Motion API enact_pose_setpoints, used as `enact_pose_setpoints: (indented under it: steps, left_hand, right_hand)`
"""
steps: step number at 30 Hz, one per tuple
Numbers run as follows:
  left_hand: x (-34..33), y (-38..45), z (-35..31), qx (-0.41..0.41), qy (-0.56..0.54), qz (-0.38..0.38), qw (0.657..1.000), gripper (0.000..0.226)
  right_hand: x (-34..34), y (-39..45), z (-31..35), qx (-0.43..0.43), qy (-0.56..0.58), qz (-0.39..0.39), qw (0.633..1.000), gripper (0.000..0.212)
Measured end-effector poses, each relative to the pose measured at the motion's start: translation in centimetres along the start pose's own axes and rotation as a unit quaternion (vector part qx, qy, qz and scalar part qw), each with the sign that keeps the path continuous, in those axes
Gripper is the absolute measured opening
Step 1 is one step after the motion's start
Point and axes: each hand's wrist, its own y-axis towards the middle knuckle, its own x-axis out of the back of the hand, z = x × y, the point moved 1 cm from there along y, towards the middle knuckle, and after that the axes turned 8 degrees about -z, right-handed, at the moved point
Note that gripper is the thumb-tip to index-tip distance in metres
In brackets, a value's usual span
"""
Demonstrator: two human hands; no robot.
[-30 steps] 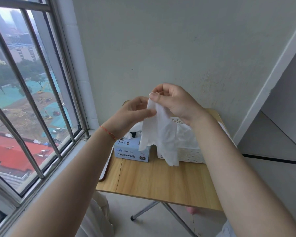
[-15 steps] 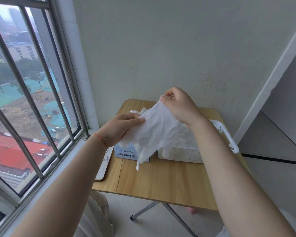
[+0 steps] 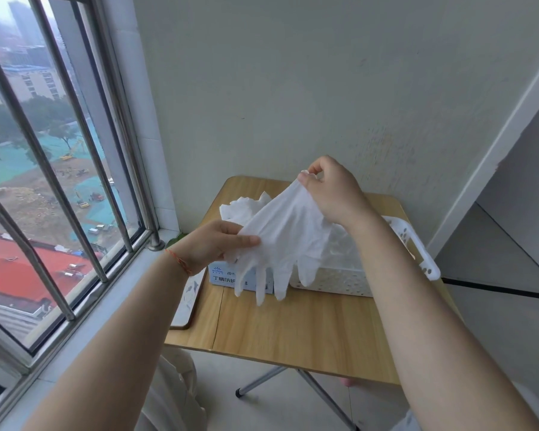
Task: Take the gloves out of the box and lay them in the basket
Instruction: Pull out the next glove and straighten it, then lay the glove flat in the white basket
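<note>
Wooden table (image 3: 293,331) by window: left hand (image 3: 212,244) and right hand (image 3: 333,191) are pinching glove (image 3: 287,241) above box (image 3: 227,276), basket (image 3: 417,244).

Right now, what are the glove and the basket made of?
The glove looks like thin, stretchy rubber or plastic: white, slightly see-through, wrinkling where it is pulled. The basket looks like hard white plastic, its wall dotted with small moulded holes.
</note>
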Motion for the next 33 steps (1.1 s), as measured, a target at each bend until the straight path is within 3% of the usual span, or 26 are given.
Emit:
enact_pose_setpoints:
  steps: [4, 6, 10, 16, 21, 24, 26, 28, 30, 33]
  left_hand:
    - [1.1, 0.4, -0.1, -0.014, -0.175, -0.019, 0.984, 0.027]
    - [1.0, 1.5, -0.7, -0.008, -0.191, -0.052, 0.98, 0.03]
    - [-1.4, 4.6, -2.9, 0.018, -0.035, -0.112, 0.993, 0.043]
    - [-7.2, 9.7, -5.9, -0.035, 0.208, -0.15, 0.966, 0.016]
    - [-11.1, 12.9, -6.6, -0.073, 0.392, -0.177, 0.9, 0.008]
    - [-12.9, 13.7, -5.9, -0.156, 0.49, -0.224, 0.828, 0.02]
    - [-14.4, 13.1, -5.5, -0.241, 0.491, -0.196, 0.814, 0.022]
    - [-16.1, 12.1, -5.3, -0.283, 0.478, -0.099, 0.825, 0.027]
    - [-17.5, 11.2, -4.6, -0.239, 0.515, 0.005, 0.823, 0.045]
    - [-17.3, 11.0, -3.1, -0.158, 0.589, 0.052, 0.791, 0.079]
  right_hand:
    - [0.2, 0.3, -1.0, -0.035, 0.01, -0.015, 0.999, 0.019]
    - [0.6, 0.4, -1.8, -0.048, -0.004, -0.017, 0.999, 0.02]
    - [2.0, 0.2, -4.8, -0.073, -0.05, -0.021, 0.996, 0.02]
    - [4.5, 0.4, -10.8, -0.133, -0.076, -0.048, 0.987, 0.017]
    - [6.4, 0.6, -14.8, -0.116, -0.209, -0.073, 0.968, 0.021]
    - [6.4, 0.7, -16.7, -0.088, -0.332, -0.051, 0.938, 0.022]
    - [6.2, 0.7, -17.2, -0.067, -0.388, -0.032, 0.919, 0.04]
    - [5.9, 0.6, -17.2, -0.038, -0.416, -0.015, 0.908, 0.052]
    - [5.8, 0.6, -17.3, -0.013, -0.439, 0.002, 0.898, 0.059]
    - [5.7, 0.5, -17.9, 0.009, -0.457, 0.015, 0.89, 0.057]
